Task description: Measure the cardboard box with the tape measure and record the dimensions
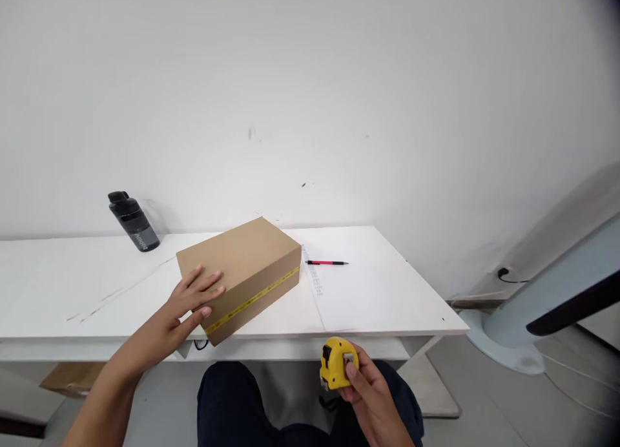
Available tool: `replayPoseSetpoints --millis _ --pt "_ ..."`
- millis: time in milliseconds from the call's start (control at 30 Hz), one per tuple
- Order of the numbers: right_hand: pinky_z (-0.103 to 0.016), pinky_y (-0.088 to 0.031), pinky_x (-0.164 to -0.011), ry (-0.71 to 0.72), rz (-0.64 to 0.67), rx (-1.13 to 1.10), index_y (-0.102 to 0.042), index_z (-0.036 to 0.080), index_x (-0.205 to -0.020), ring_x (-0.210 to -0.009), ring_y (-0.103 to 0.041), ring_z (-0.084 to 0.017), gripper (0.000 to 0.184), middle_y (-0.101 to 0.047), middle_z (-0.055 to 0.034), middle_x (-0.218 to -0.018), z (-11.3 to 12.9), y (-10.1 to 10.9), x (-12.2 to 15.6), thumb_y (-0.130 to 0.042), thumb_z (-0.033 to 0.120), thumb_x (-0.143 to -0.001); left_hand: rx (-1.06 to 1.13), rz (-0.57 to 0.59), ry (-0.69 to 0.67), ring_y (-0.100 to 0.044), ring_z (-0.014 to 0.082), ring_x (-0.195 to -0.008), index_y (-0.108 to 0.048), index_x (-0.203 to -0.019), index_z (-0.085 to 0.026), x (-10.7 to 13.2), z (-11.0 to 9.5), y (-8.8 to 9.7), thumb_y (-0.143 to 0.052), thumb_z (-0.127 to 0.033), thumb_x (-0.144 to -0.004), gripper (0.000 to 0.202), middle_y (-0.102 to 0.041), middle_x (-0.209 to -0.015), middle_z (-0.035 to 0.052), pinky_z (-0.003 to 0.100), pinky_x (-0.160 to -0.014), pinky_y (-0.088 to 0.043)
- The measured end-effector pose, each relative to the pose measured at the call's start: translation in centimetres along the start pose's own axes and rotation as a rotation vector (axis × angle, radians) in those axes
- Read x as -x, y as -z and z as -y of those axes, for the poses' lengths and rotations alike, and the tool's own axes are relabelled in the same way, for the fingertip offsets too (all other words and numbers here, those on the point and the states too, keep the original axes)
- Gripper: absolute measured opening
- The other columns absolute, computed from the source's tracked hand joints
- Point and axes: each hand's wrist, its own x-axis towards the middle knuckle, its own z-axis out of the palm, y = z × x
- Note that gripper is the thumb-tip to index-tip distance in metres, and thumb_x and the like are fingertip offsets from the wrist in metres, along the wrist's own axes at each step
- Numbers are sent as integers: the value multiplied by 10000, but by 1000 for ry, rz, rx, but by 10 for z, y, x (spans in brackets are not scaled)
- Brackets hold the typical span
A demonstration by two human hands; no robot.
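Note:
A brown cardboard box lies on the white table, with a yellow tape strip running along its front side. My left hand rests flat on the box's near left corner, fingers spread. Below the table's front edge, over my lap, my right hand grips a yellow tape measure.
A dark water bottle lies tilted at the back left by the wall. A sheet of paper with small writing covers the table's right part, and a red pen lies on it. A pale blue chair base stands at the right.

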Motion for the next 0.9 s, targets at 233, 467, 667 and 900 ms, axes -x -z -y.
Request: replayPoseSetpoints --millis 233,467,667,900 --pt "-230 -302 -484 45 44 32 -666 228 -1109 -481 -365 -78 667 -557 29 -639 -2 2 -5 -894 607 -609 311 29 -22 -456 202 -1429 -733 -1126 -340 -15 13 -8 -391 -281 -1051 355 -641 -1384 10 430 -1064 -537" --pt "-249 -348 -483 165 144 122 -642 246 -1144 -506 -422 -102 661 -635 -13 -783 36 -37 -2 -880 592 -633 427 -302 62 -607 234 -1296 -706 -1169 -262 -20 -26 -25 -435 -250 -1026 307 -699 -1293 92 471 -1055 -543" --pt "-226 -398 -452 267 298 207 -574 245 -1074 -479 -460 -78 602 -616 24 -775 62 -93 -9 -870 577 -668 184 -489 -231 -680 202 -1164 -580 -1321 -209 -3 -118 -57 -619 -323 -951 390 -737 -1197 94 363 -1054 -553" --pt "-206 -426 -459 205 424 252 -528 245 -1069 -464 -510 -58 566 -630 56 -774 67 -112 -4 -860 537 -715 49 -686 -286 -721 113 -988 -632 -1129 -171 -5 -116 -63 -610 -118 -938 200 -772 -1006 31 267 -1046 -548"
